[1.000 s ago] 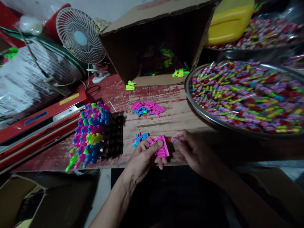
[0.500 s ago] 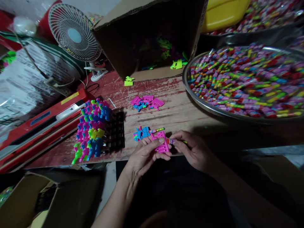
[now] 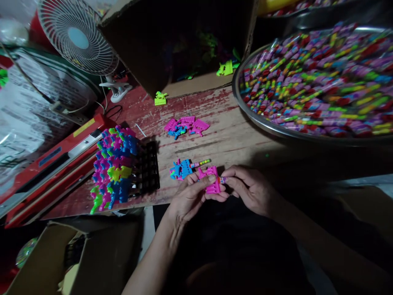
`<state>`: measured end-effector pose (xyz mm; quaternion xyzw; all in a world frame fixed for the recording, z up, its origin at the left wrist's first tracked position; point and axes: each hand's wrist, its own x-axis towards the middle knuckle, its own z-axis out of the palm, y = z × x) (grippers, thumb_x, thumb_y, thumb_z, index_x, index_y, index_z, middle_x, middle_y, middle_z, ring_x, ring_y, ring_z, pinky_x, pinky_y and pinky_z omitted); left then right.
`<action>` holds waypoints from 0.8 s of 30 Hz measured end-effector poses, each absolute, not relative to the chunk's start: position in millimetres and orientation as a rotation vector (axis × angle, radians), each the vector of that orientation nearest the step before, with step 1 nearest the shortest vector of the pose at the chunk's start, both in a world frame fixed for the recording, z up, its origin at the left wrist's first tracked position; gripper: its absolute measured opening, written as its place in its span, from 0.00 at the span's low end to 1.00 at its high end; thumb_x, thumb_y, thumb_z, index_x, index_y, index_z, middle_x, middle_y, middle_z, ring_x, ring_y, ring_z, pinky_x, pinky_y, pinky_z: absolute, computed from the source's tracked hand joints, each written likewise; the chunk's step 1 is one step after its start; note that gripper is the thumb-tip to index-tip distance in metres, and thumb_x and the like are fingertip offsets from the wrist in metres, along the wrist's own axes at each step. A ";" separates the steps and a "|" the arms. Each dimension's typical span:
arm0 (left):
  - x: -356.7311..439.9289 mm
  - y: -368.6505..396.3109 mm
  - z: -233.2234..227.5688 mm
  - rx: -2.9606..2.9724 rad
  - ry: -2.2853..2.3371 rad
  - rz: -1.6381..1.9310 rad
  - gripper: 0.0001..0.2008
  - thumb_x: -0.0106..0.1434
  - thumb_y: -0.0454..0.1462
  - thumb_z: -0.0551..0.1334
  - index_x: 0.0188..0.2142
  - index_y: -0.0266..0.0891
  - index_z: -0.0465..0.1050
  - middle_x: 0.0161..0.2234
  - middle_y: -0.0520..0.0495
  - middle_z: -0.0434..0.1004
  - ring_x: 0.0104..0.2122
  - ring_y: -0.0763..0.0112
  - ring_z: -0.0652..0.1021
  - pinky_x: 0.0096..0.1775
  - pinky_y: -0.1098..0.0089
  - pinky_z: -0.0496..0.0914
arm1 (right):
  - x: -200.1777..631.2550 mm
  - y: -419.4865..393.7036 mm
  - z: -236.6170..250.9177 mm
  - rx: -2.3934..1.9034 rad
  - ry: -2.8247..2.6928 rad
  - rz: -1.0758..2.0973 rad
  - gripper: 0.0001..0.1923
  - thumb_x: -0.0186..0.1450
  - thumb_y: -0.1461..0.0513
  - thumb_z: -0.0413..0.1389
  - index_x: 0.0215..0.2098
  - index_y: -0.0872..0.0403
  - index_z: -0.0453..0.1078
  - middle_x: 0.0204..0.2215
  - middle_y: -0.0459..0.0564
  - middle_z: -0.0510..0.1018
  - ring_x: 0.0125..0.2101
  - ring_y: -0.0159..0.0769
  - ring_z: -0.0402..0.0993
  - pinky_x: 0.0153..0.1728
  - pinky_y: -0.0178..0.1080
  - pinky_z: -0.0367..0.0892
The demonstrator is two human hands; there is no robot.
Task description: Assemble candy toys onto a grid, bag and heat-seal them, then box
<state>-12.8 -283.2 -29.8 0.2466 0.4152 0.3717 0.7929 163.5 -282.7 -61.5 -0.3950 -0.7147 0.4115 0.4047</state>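
Between the thumb and fingers of my left hand (image 3: 192, 194) is a pink plastic toy horse (image 3: 212, 186) on a slotted base. My right hand (image 3: 250, 186) pinches a small wrapped candy tube (image 3: 223, 180), whose far end meets the base's edge; how deep it sits I cannot tell. Just beyond, a blue toy horse (image 3: 183, 168) lies on the table beside another candy tube (image 3: 201, 163) with yellow-green candies. Farther back is a small pile of pink and blue toy horses (image 3: 187, 125).
At left, colourful toy horses (image 3: 115, 164) stand in rows by a black rack (image 3: 149, 168). A large metal bowl (image 3: 242, 100) of candy tubes is at right. An open cardboard box (image 3: 196, 85), a fan (image 3: 76, 39) and a red sealer (image 3: 58, 149) surround the worktop.
The view has shifted, so the bowl, box and fan sit higher in the picture. My hands keep the pink horse and candy tube together, with my right hand slightly nearer the base.
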 end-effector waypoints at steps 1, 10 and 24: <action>-12.3 -283.8 -30.5 0.540 0.905 0.799 0.12 0.53 0.38 0.72 0.31 0.29 0.75 0.26 0.44 0.80 0.25 0.67 0.81 0.30 0.73 0.78 | 164.0 -282.3 -60.9 -1.000 -1.817 1.022 0.08 0.70 0.61 0.48 0.38 0.52 0.69 0.29 0.44 0.76 0.28 0.28 0.72 0.31 0.31 0.65; 0.4 -289.5 -31.9 0.615 1.010 0.826 0.20 0.53 0.40 0.71 0.44 0.32 0.73 0.29 0.45 0.80 0.28 0.66 0.81 0.33 0.70 0.77 | 175.1 -271.9 -53.4 -1.002 -2.118 0.892 0.10 0.69 0.64 0.49 0.30 0.53 0.67 0.25 0.44 0.74 0.25 0.27 0.69 0.29 0.30 0.60; -34.5 -240.3 5.0 1.762 2.111 0.412 0.15 0.63 0.45 0.58 0.32 0.38 0.76 0.33 0.42 0.78 0.38 0.58 0.76 0.41 0.64 0.67 | 166.6 -248.8 -74.5 -1.359 -1.493 0.826 0.22 0.64 0.43 0.51 0.34 0.49 0.76 0.30 0.49 0.79 0.32 0.39 0.77 0.34 0.34 0.74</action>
